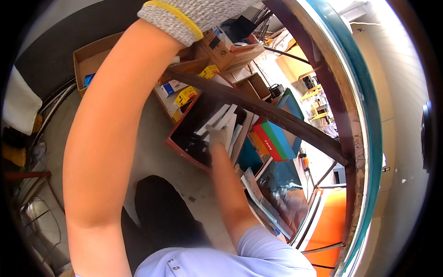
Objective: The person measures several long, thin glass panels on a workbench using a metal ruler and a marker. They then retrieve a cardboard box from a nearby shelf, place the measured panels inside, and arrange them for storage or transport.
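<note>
My left arm stretches up the left side, and my left hand (203,16) wears a grey knit glove with a yellow cuff edge. Its fingers are cut off by the top of the picture. Lower down, my right hand (218,137), in a pale glove, reaches into a dark open box (187,152) with a reddish rim. Its fingers close on a flat white strip (213,121) among several white and grey pieces standing at a slant in that box.
A dark metal bar (258,106) crosses above the box. Yellow cartons (186,96) and a cardboard box (94,51) lie beyond. A multicoloured box (277,138) and clear-wrapped flat sheets (284,189) are at the right. A green-edged table (369,115) curves along the far right.
</note>
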A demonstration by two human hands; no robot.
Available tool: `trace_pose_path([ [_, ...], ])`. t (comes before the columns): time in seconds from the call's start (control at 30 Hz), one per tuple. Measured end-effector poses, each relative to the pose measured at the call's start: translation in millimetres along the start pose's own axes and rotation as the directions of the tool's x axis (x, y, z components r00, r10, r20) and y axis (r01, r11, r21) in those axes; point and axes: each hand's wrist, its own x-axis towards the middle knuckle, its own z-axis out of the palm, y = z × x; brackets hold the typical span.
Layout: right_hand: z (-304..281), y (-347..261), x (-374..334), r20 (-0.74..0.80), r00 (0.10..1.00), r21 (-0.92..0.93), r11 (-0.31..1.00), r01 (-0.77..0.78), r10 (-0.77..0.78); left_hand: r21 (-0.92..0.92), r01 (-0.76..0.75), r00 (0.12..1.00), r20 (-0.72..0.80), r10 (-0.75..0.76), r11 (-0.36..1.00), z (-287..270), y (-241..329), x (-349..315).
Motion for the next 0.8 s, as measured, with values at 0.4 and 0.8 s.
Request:
trace_pose_path([
  [0.4, -103, -3, -50, 0.147, 0.973, 0.339, 0.915, -0.217, 0.176, 0.291, 0.722, 0.503, 0.403, -0.765, 0.628, -76, 56, -235],
  [0.8, -171, -19, -127, 0.205, 0.911, 0.6, 0.689, -0.406, 0.358, 0.466, 0.78, -0.183, 0.808, -0.56, 0.417, -20, 138, -304],
])
